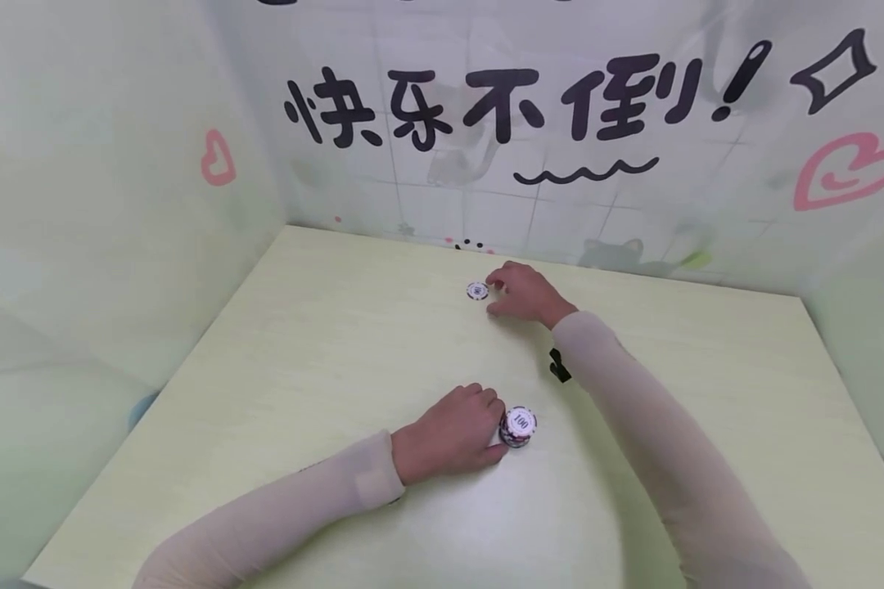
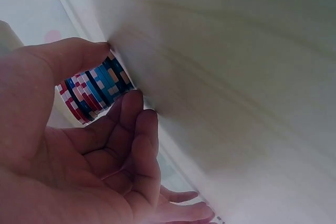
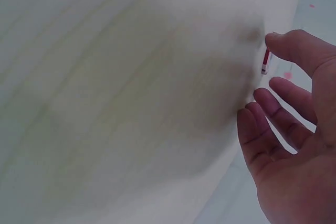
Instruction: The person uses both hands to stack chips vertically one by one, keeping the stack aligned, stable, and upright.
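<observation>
A stack of poker chips (image 1: 519, 425), with a white-faced chip marked 100 on top, stands on the pale table near the middle. My left hand (image 1: 453, 433) holds the stack from its left side, thumb and curled fingers around it. In the left wrist view, the stack (image 2: 94, 90) shows red, white and blue edges between thumb and fingers. A single poker chip (image 1: 477, 291) lies flat toward the back of the table. Just right of it is my right hand (image 1: 526, 294), thumb and fingers spread apart and loosely bent. In the right wrist view a red-and-white chip edge (image 3: 266, 62) shows beyond the fingertips.
The light wooden table (image 1: 324, 343) meets a printed wall covering (image 1: 442, 196) at the back. A small black piece (image 1: 559, 366) is visible beside the right sleeve. Something blue (image 1: 142, 409) peeks out at the table's left edge.
</observation>
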`<state>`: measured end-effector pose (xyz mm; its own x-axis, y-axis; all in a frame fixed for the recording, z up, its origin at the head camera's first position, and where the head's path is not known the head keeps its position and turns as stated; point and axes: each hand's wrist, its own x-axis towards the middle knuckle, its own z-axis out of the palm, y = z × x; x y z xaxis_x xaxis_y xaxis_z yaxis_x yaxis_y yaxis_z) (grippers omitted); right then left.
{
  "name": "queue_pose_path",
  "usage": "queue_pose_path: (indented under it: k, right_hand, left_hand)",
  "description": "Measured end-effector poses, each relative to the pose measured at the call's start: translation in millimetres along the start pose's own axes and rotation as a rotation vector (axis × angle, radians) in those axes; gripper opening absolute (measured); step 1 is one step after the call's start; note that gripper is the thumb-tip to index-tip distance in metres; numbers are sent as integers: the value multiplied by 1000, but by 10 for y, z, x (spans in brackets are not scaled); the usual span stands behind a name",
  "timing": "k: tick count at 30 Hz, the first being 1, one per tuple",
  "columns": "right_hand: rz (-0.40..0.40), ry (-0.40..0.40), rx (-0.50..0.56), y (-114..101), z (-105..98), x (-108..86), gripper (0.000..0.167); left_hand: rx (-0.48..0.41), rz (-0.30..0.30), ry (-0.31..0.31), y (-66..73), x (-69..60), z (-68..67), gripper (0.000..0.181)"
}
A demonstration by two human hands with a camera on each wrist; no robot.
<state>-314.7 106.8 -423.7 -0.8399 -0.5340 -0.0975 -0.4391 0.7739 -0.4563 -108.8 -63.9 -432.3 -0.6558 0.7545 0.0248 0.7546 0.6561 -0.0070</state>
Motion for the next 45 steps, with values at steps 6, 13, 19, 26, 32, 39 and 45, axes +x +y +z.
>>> queue_pose_path:
  k: [6,13,19,26,32,39,45]
  right_hand:
    - [9,27,1,1,111,106,47]
    - [44,50,13,11,150,157,43]
    - [93,46,-6,23,137,170,38]
    - [134,21,-34,24,102,118,37]
    - [110,9,-23,18,71,-9,36]
    - [55,-4,-17,37,52,-237,40]
    - [-1,2,-44,90,46,-461,36]
  left_hand:
    - [8,1,2,33,2,13,40]
    - [13,7,4,59,10,12,40]
    - [22,0,-3,66,23,2,41]
    - [9,1,-13,47,43,11,42]
    - [1,2,-5,29,39,-4,41]
    - [-15,-8,-20,17,24,-20,40]
    - [-1,-13,-20,-5,13,-7,43]
